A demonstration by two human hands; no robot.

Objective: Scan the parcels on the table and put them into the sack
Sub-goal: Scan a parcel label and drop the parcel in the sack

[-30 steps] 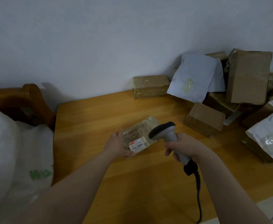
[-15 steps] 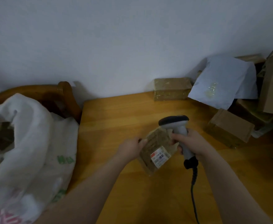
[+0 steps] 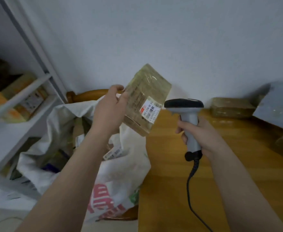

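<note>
Head view. My left hand (image 3: 110,111) grips a small brown parcel (image 3: 145,99) wrapped in clear tape, with my fingers curled round its left edge. I hold it up in the air, clear of the table (image 3: 170,181) and tilted, so that its white label (image 3: 150,109) faces me and the scanner (image 3: 187,118). My right hand (image 3: 202,136) is closed round the scanner's grey handle. The scanner's dark head sits just right of the label, close but not touching, which I judge is to read the barcode.

The parcel hangs above the table's left edge, right where the wood meets the white sack (image 3: 124,173). The sack stands open to the left of the table, its mouth below and left of the parcel, and other packets show inside. Its rim slumps unevenly, and a wooden chair back (image 3: 90,94) rises at its far side. White shelves (image 3: 20,97) stand further left.

I judge the way down into the sack is short and open, leftward past the table edge. The scanner's black cable (image 3: 190,181) trails toward me over bare wood. At the far right, another brown parcel (image 3: 229,107) and a grey mailer (image 3: 278,104) wait against the wall, well apart from my hands.
</note>
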